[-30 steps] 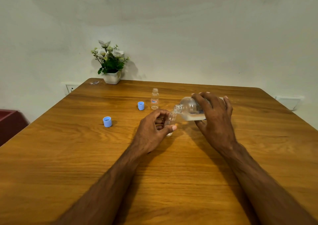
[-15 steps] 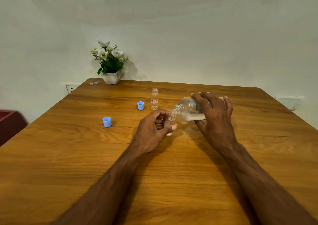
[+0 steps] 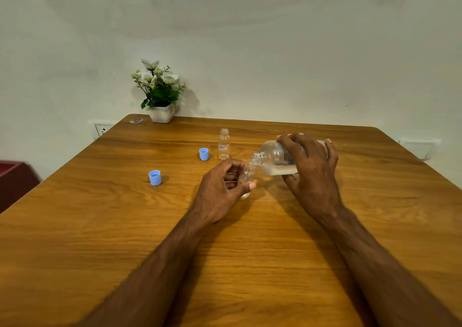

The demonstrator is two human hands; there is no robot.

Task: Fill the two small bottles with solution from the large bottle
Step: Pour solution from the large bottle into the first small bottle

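No visible change from a second ago — right hand still grips the large clear plastic bottle tipped on its side, mouth touching the neck of the small clear bottle pinched in the left hand. Second small clear labelled bottle stands uncapped on the wooden table, two blue plastic caps to its left.

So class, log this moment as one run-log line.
step: pouring | right hand: tilts large bottle | left hand: holds small bottle | second small bottle: uncapped, waiting
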